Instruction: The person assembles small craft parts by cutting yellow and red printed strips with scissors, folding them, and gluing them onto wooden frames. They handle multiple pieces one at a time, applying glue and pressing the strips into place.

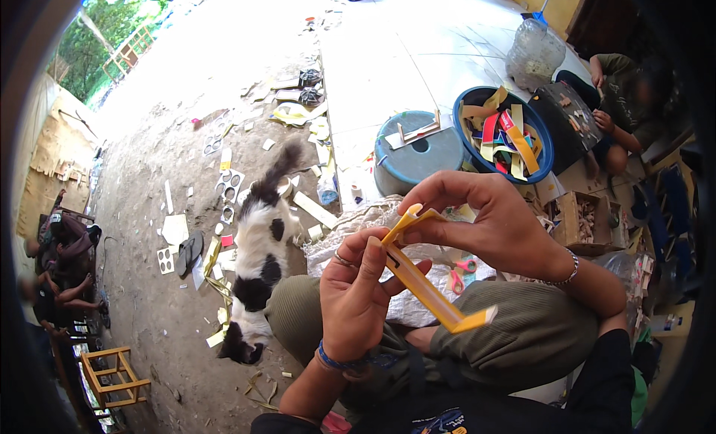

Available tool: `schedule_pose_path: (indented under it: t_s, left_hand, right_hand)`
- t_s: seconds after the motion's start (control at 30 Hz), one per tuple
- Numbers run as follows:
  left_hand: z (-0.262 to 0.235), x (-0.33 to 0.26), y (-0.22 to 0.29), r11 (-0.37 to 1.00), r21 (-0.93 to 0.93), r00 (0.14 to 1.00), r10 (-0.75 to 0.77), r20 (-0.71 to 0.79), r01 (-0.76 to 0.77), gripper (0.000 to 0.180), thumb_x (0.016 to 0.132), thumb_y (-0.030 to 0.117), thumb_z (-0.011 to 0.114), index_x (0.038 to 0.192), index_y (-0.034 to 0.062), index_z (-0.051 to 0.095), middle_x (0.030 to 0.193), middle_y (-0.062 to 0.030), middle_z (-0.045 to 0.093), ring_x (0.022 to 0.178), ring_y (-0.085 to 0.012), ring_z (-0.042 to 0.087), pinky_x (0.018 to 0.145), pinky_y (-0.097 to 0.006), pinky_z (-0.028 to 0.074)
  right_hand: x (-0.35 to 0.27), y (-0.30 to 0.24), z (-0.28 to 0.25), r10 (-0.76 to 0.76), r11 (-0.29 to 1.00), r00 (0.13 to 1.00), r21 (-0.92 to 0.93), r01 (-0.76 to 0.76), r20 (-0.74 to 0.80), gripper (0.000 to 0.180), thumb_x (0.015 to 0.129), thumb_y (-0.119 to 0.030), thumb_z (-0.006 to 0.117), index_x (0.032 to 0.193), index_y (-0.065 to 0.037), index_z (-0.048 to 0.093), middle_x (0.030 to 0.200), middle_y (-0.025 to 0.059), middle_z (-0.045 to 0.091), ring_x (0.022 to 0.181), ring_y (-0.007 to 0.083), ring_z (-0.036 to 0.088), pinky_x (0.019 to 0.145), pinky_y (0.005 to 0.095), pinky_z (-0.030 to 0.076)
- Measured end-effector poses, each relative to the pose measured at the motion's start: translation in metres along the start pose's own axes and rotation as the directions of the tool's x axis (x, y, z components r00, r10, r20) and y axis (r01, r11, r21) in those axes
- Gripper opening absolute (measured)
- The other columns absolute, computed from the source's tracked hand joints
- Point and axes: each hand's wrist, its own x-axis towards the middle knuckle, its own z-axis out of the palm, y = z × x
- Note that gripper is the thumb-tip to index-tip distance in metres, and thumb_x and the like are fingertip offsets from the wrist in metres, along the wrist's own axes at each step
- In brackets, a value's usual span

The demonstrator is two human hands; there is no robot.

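One folded yellow strip (426, 285), above the lap (522, 329), slants down rightward, bent tip pointing right; left hand (352, 303) and right hand (488, 225) hold its upper end in closed pinches. Cats: one (257, 244).

Left hand (350, 300): ungloved; slim, pale metallic ring (343, 259) on one finger; blue band (330, 361) about the wrist, cord-like from where I stand. Right hand (488, 229): ungloved too; silvery bracelet (572, 267), chain-like, curved around the wrist. Shirt (384, 417): black, with a small print (447, 421) in blue, yellow and white low in my view. Sleeves (608, 363) black as well, stopping short of the forearms, which are bare. Trousers (522, 326): olive green, loose, finely ribbed cloth, creased in soft folds.
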Motion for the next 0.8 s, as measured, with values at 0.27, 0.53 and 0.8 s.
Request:
schedule_pose_path:
  t_s: [0.27, 0.53, 0.8]
  left_hand:
    - [-0.003, 0.002, -0.003, 0.995, 0.003, 0.995, -0.096, -0.018, 0.097, 0.024, 0.107, 0.019, 0.054, 0.124, 0.0035, 0.06, 0.122, -0.0126, 0.066, 0.114, -0.0223, 0.067, 0.099, -0.053, 0.059]
    - [-0.005, 0.004, 0.0, 0.976, -0.004, 0.973, -0.215, 0.087, 0.217, 0.029, 0.106, 0.015, 0.057, 0.132, 0.0034, 0.053, 0.126, -0.0165, 0.067, 0.121, -0.0278, 0.065, 0.099, -0.051, 0.059]
    - [-0.002, 0.002, -0.002, 0.923, 0.378, 0.995, -0.093, 0.043, 0.07, 0.03, 0.104, 0.012, 0.06, 0.131, -0.0008, 0.052, 0.119, -0.0186, 0.07, 0.117, -0.0242, 0.067, 0.095, -0.038, 0.058]
  right_hand:
    - [-0.001, -0.002, -0.004, -0.014, 1.0, 1.0, 0.012, 0.014, -0.002, 0.017, 0.092, -0.005, 0.075, 0.107, 0.001, 0.075, 0.099, 0.0073, 0.077, 0.094, 0.0101, 0.071, 0.084, 0.026, 0.057]
    - [-0.004, -0.001, -0.01, 0.015, 1.0, 1.0, 0.001, -0.015, 0.016, 0.016, 0.091, -0.009, 0.077, 0.104, 0.0, 0.076, 0.094, 0.0033, 0.076, 0.088, 0.0074, 0.068, 0.079, 0.0238, 0.054]
    - [-0.002, 0.006, -0.014, -0.019, 0.988, 0.999, -0.153, 0.025, 0.037, 0.025, 0.091, -0.013, 0.077, 0.11, 0.002, 0.074, 0.096, 0.0094, 0.075, 0.09, 0.0106, 0.069, 0.082, 0.0267, 0.054]
